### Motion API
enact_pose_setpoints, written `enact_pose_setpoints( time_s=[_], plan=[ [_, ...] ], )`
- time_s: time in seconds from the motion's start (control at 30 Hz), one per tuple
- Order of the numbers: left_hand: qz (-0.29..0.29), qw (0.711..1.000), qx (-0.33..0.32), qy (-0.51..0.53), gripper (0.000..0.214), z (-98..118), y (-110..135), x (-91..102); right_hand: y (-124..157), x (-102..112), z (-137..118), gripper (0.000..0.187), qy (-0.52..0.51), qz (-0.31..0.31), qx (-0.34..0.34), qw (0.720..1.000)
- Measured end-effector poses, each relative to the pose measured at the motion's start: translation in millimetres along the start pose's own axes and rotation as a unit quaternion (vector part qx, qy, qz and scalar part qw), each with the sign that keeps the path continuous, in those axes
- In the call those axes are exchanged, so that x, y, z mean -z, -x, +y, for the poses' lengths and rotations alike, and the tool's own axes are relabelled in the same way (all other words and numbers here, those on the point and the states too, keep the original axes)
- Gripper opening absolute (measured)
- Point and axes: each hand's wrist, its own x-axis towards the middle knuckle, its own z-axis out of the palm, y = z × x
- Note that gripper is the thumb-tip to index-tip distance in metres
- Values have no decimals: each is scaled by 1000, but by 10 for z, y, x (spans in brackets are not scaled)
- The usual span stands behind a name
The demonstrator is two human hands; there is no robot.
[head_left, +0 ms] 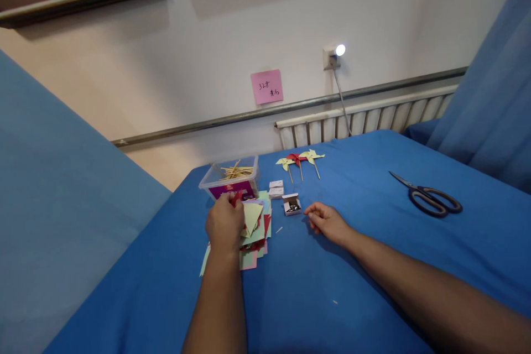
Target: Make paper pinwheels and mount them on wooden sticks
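My left hand [224, 220] is closed over the stack of coloured paper [248, 259], with a small piece of red paper [237, 197] between thumb and fingers. Cut yellow paper [252, 214] lies on top of the pile, partly hidden by that hand. On the right, my right hand [327, 221] hovers low over the table, its fingers curled and pressed together; whatever they may hold is too small to make out. Just left of it stands an open little white box [291, 204] of dark metal pins. Two small white boxes [276, 189] sit behind that one.
A clear plastic tub [207, 178] of wooden sticks stands at the back left. Several paper pinwheels [297, 159] on sticks lie at the back. Black-handled scissors [429, 197] rest on the right of the blue-covered table [352, 298]. A radiator [369, 116] is behind.
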Motion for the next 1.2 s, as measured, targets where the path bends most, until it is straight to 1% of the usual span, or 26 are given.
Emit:
enact_pose_setpoints(
  time_s=[0.1, 0.2, 0.27, 0.3, 0.33, 0.37, 0.4, 0.47, 0.5, 0.53, 0.57, 0.6, 0.63, 0.7, 0.77, 0.83, 0.93, 1.03, 1.2],
  plan=[
    [62, 997, -13, 48, 21, 41, 46, 7, -1, 4, -6, 19, -4, -4, -4, 1000],
    [137, 980, -41, 139, 21, 72, 87, -6, -1, 6, -1, 20, -9, -3, 3, 1000],
    [184, 955, -33, 229, 22, 94, 96, -33, -3, 5, 3, 21, -9, -7, 6, 1000],
    [197, 938, -17, 286, 23, 111, 95, -55, -4, 4, 2, 21, -10, -8, 7, 1000],
    [198, 915, 3, 350, 26, 133, 93, -82, -4, 2, -2, 22, -11, -9, 7, 1000],
    [187, 888, 23, 419, 28, 163, 93, -115, -3, 2, -11, 22, -12, -7, 6, 1000],
    [158, 856, 40, 490, 30, 199, 96, -153, 0, 2, -26, 23, -14, -4, 6, 1000],
    [75, 782, 48, 617, 33, 287, 125, -244, 15, 6, -72, 29, -23, 2, 3, 1000],
    [24, 748, 46, 661, 35, 336, 152, -295, 27, 9, -102, 33, -34, 3, 3, 999],
    [-24, 722, 46, 690, 37, 385, 187, -347, 41, 12, -134, 38, -52, 2, 3, 999],
    [-68, 705, 46, 705, 39, 433, 228, -398, 57, 15, -166, 44, -77, 0, 2, 997],
    [-105, 694, 48, 711, 41, 477, 273, -449, 73, 16, -196, 50, -108, -4, 3, 994],
    [-137, 690, 48, 709, 42, 517, 320, -498, 88, 16, -221, 53, -138, -9, 5, 990],
    [-183, 692, 50, 696, 44, 581, 409, -586, 108, 12, -252, 55, -179, -15, 14, 984],
    [-215, 699, 48, 680, 44, 627, 478, -663, 106, 5, -255, 51, -182, -5, 23, 983],
    [-238, 700, 42, 673, 43, 655, 524, -729, 80, 1, -233, 46, -179, 17, 30, 983],
    [-255, 697, 27, 669, 35, 674, 560, -806, 22, 7, -181, 45, -190, 50, 28, 980],
    [-256, 699, 21, 667, 29, 677, 577, -857, -15, 22, -141, 43, -190, 70, 21, 979],
    [-271, 676, 49, 683, 33, 675, 583, -896, -23, 34, -115, 41, -183, 94, 26, 978]
  ],
)
